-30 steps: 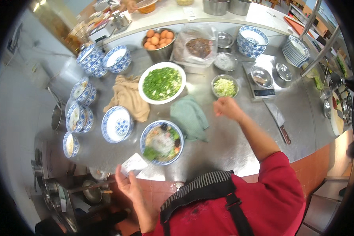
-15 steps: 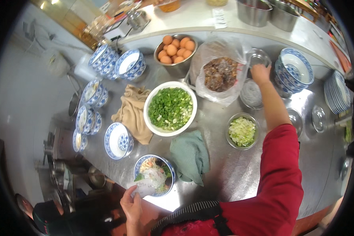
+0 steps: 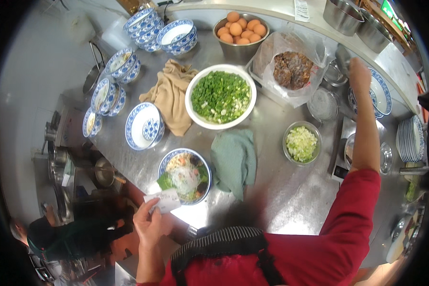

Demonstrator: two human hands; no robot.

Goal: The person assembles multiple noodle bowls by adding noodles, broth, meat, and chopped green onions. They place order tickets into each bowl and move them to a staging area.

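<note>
Between the thumb and fingers of my left hand (image 3: 148,221) is a small white paper slip (image 3: 164,200). Just past the slip stands a blue-and-white bowl (image 3: 209,177) holding clear noodles (image 3: 185,178), leafy greens and other toppings. My right hand (image 3: 360,72) is raised at the far right, closed on what looks like a wide metal spoon (image 3: 342,59); its handle is hidden. Below the spoon is a small round metal container (image 3: 335,75). Nearby are a clear bowl of white strands (image 3: 323,105), a plastic bag (image 3: 314,57) of brown chunky food (image 3: 292,70) and blue-and-white bowls (image 3: 381,90).
On the steel table are a white bowl (image 3: 190,102) of chopped green onions, chopped pale greens (image 3: 301,144), a green cloth (image 3: 232,159), a tan cloth (image 3: 169,93) and a pot of eggs (image 3: 243,48). Bowl stacks line the left; a scale (image 3: 339,172) sits right. Another person (image 3: 71,240) is lower left.
My right hand has lifted out of the metal container, moving right with the spoon. My left hand still holds the slip, now slightly left. The view has shifted and turned.
</note>
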